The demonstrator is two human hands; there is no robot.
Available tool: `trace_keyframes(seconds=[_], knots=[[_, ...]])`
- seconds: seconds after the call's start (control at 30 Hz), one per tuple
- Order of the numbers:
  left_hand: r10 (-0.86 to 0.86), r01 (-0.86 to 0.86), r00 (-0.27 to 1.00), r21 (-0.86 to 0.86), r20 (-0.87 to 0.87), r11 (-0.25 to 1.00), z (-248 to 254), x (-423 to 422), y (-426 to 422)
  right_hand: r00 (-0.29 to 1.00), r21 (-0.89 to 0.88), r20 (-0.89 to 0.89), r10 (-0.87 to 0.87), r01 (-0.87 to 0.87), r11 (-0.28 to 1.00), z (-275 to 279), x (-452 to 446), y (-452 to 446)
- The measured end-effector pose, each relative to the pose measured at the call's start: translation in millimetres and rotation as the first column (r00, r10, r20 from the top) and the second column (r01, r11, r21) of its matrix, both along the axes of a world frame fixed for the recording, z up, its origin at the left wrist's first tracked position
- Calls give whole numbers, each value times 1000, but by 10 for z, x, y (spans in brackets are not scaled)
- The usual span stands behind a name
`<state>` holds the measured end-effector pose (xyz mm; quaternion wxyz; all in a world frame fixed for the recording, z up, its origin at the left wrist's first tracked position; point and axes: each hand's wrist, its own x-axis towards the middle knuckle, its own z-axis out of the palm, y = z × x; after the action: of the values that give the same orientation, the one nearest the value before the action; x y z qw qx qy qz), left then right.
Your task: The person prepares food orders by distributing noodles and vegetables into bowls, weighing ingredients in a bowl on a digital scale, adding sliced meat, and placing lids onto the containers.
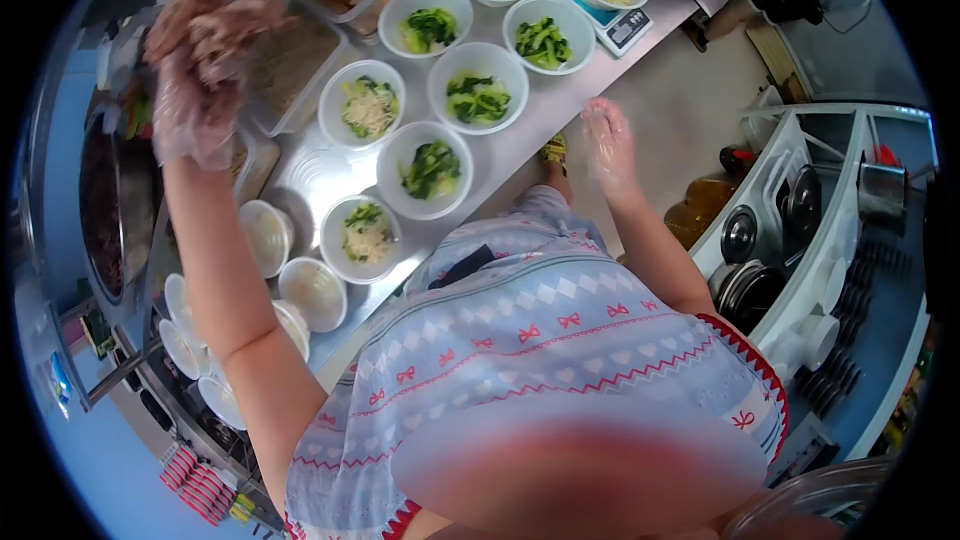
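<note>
Across the steel table (315, 175), a clear container (318, 90) stood beside white bowls (517, 88) of greens. Near that container, a clump of meat (218, 32) was held up, clutched in the gloved left hand (195, 130), whose fingers it mostly hid. The gloved right hand (609, 143) hung past the table's edge, fingers bunched, whether fully pressed together I couldn't tell.

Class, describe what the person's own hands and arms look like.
The left hand and right hand each wear a thin, clear plastic glove ending around the wrist. The forearms are bare. The pale, patterned garment has red edging at the arm opening.
</note>
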<state>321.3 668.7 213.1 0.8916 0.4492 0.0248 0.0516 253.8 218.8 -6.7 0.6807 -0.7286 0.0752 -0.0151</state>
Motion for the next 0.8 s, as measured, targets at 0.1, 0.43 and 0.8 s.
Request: trace_keyframes(seconds=[0.1,0.43,0.8], knots=[[-287,286,958,-89,-3,954,-225,472,-1033,1000,122,16,-6,4,993,29,490,-369],[-379,382,912,-8,-156,924,-1664,2193,-3791,976,44,210,-51,42,998,213,2212,-2219],[-501,581,780,137,-375,802,-2307,2860,-4239,991,120,122,-56,41,992,5,2581,-2604]])
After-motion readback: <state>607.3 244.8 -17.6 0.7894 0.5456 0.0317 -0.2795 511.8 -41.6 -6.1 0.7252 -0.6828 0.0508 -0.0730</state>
